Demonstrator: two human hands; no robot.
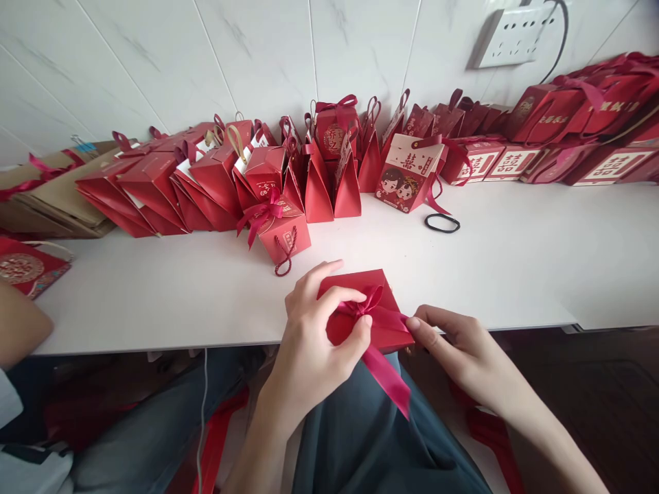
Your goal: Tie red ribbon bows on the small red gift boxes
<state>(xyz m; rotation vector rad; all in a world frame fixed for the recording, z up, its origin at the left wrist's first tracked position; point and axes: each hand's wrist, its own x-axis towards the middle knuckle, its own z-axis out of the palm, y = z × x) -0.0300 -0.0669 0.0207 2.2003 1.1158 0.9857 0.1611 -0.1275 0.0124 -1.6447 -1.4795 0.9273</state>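
A red gift box (373, 278) rests at the table's front edge, with a crimson ribbon (387, 377) knotted in a bow on top. Thumb and index finger of my left hand (322, 322) pinch the bow at its knot, while the other fingers reach over the box's left side. At the box's right corner, my right hand (453, 343) grips one end of the ribbon between thumb and finger, drawing it out to the side. Another ribbon tail hangs down over my lap. Part of the box is hidden behind my left hand.
Several red gift boxes (211, 178) line the wall. Nearer stand a bow-tied box (288, 233) and a box with cartoon figures (404, 175), beside a black elastic loop (441, 223). Brown paper bags (77, 199) lie left. Another person's arm (20, 326) is at the left edge.
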